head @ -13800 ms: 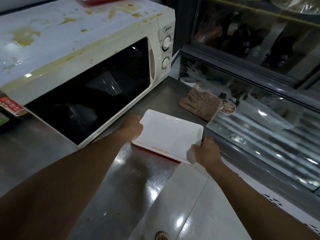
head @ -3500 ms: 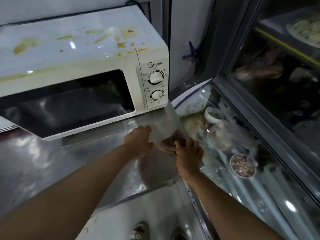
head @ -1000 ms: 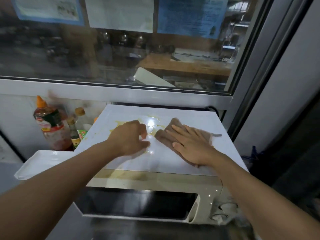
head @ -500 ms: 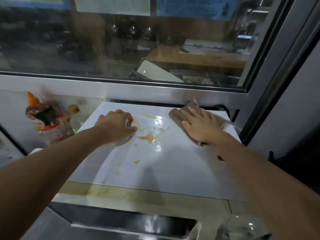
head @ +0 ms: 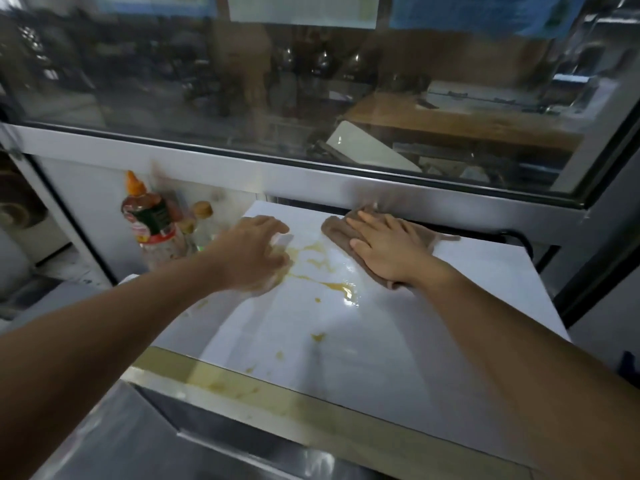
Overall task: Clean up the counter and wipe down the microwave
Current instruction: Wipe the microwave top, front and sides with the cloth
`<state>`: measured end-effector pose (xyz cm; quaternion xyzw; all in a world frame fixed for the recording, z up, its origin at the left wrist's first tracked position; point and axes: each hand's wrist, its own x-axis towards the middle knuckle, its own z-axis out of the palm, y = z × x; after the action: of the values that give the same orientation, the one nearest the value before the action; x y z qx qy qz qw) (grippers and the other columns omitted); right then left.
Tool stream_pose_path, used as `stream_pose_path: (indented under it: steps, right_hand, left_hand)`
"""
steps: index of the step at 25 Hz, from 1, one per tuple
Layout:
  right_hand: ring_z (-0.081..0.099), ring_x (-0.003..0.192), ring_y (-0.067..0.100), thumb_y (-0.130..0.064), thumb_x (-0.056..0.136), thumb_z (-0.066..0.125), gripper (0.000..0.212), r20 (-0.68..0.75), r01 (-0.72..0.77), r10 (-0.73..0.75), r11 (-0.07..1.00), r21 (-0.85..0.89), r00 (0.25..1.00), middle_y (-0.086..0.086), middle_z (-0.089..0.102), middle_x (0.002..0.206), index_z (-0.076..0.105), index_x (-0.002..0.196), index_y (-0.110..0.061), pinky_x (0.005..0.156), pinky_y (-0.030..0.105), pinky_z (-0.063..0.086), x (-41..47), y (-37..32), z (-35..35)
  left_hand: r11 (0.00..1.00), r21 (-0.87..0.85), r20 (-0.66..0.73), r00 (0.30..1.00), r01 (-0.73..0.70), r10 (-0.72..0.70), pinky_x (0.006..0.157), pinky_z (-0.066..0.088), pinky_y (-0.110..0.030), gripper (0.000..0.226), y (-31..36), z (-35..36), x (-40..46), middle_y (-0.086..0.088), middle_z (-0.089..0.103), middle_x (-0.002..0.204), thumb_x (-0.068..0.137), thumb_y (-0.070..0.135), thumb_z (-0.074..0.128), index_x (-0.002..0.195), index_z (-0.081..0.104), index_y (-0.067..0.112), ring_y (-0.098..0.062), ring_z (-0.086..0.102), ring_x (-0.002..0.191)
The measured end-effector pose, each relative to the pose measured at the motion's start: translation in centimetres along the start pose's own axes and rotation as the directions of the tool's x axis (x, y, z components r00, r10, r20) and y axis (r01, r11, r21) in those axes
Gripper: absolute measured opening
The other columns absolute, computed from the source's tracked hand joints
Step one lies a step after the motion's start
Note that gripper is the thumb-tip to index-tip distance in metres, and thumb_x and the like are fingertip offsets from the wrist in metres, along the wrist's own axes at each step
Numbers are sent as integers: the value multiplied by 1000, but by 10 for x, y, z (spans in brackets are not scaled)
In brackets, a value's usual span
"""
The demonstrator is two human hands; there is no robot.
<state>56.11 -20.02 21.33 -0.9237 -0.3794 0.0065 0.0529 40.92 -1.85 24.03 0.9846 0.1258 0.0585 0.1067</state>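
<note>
The white microwave [head: 381,344] fills the middle of the view, seen from above. Yellow-brown sauce stains [head: 322,271] streak its top, and more smears run along its front edge. A brown cloth [head: 337,233] lies at the back of the top, and my right hand [head: 388,249] presses flat on it with straight fingers. My left hand [head: 256,254] rests on the top's back left part, fingers loosely bent, holding nothing, at the edge of the stains.
A red sauce bottle [head: 149,216] with an orange cap and smaller bottles [head: 201,220] stand left of the microwave. A metal window frame [head: 311,178] and glass pane run just behind it. A black cable [head: 519,237] shows at the back right.
My right hand has slid the cloth a little leftward along the back edge of the microwave top. My left hand stays planted on the left side. The view has drifted slightly.
</note>
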Motion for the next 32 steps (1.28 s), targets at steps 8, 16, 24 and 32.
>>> stream_pose_path:
  steps: [8,16,24,32]
  right_hand:
    - [5,145,12,-51,93,20,55,29,368,-369,929,36,929,-16,8,158,14,147,-41,119,41,4,-27,-47,14]
    - [4,146,22,-49,96,21,52,30,147,-148,989,21,989,-15,6,158,11,146,-43,118,46,3,18,-91,19]
    - [10,145,18,-44,98,24,49,9,78,-78,997,9,997,-14,11,158,17,146,-40,118,41,8,53,-95,16]
    - [12,143,14,-61,85,14,60,-37,364,-363,932,3,931,-18,15,156,19,143,-47,115,40,10,34,-129,32]
  left_hand:
    - [996,24,82,992,90,-92,103,39,-41,41,-48,-11,-20,0,46,137,91,33,54,130,50,22,-25,41,127]
    - [993,-113,19,1000,26,-24,92,29,-19,43,-66,-13,-21,0,46,138,92,28,54,134,47,21,-18,42,127]
    - [969,-243,68,997,42,-27,94,34,-20,44,-106,-9,-41,4,54,132,87,10,56,130,51,21,-16,49,121]
    - [931,-362,-11,999,42,-49,94,44,-29,24,-111,-1,-53,1,64,116,90,20,57,113,58,15,-18,58,110]
